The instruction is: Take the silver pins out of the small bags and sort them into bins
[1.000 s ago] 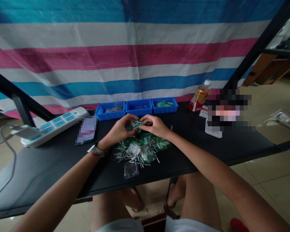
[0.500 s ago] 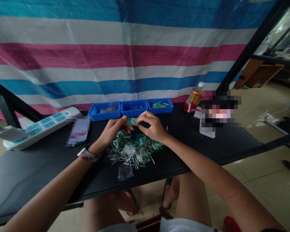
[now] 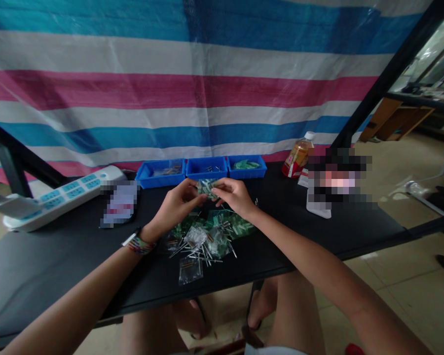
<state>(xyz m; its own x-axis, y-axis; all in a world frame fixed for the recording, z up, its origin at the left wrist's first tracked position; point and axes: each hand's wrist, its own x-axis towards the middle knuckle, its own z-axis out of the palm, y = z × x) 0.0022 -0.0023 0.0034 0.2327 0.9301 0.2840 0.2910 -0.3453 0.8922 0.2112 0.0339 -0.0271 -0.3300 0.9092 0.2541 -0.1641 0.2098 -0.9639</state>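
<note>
Between my two hands is a small clear greenish plastic bag (image 3: 206,187), its contents too small to make out. My left hand (image 3: 179,201) pinches its left side with the thumb and fingers. On the right side, my right hand (image 3: 234,195) grips it with closed fingertips. Below the hands lies a pile of green packets (image 3: 244,227), clear little bags (image 3: 197,234) and several thin metal rods (image 3: 207,252). Nearer the table's front edge rests a flat clear bag (image 3: 190,271) with brownish pins inside.
Behind my hands stand three blue trays: the left tray (image 3: 144,183) and middle tray (image 3: 207,173) hold small parts, the right tray (image 3: 247,173) green packets. A power strip (image 3: 72,192) and phone (image 3: 120,202) lie left; a drink bottle (image 3: 298,155) and white object (image 3: 319,207) are at right.
My hands have drawn closer together around the bag, and my left fingers have curled onto it. The bag looks more bunched up. The view has tilted slightly.
</note>
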